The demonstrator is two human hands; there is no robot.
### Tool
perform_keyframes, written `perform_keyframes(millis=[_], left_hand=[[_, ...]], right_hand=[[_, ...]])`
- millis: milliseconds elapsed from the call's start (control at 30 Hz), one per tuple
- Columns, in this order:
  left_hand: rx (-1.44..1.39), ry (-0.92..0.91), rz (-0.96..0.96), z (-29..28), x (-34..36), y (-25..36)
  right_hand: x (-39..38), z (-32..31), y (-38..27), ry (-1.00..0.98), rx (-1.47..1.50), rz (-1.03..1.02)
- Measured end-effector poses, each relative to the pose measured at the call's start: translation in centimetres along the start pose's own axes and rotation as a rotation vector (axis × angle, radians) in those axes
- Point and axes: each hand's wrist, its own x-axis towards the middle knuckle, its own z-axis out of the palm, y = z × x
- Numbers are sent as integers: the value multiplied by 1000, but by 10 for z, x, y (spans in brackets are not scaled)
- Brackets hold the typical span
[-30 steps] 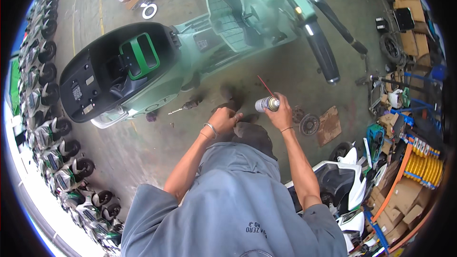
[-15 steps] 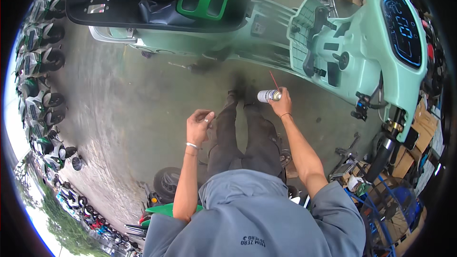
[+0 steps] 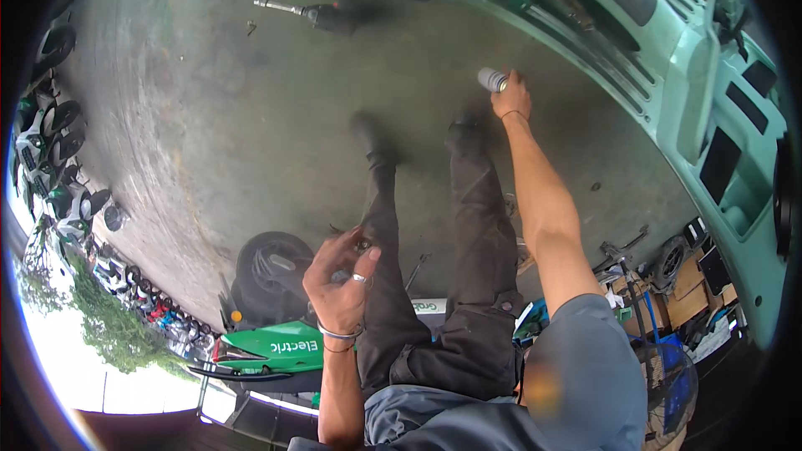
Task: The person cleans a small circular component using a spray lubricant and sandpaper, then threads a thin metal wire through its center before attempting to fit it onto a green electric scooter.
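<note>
Holding a pale grey, cylindrical spray can [image 3: 491, 79], the right hand [image 3: 511, 98] has its fingers closed around one end; the other end points out to the left. The can is above the grey-green concrete floor [image 3: 276, 117]. The left hand [image 3: 341, 284] is to the left of the can and nearer to the body, with the fingers half bent; whether it has some small object, I cannot tell. To the left of the can, and farther from the person, a black tool with a long metal shaft [image 3: 322, 17] lies on the floor. A mint-green, smooth scooter body [image 3: 677, 108] curves at the right of the can. A black round wheel [image 3: 271, 276] is left of the can, nearer to the person.
</note>
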Motion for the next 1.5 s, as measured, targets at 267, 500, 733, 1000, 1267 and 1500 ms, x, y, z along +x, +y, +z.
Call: perform_keyframes(millis=[267,500,733,1000,1267,1500], left_hand=[[-60,-4,42,-6,13,-14],[-164,-10,131,-30,-20,6],[-167,-60,246,-80,-68,55],[-165,-31,429,-135,-109,76],[-188,-23,730,-210,-143,78],[-416,-81,784,-281,-171,77]], right_hand=[[9,54,36,1,-4,-111],[-63,15,19,51,182,47],[-271,-107,-76,-633,1010,4],[-478,-207,-152,-1316,1694,-25],[-549,-282,-217,-1061,1592,-125],[-579,-318,-233,-766,1570,-265]])
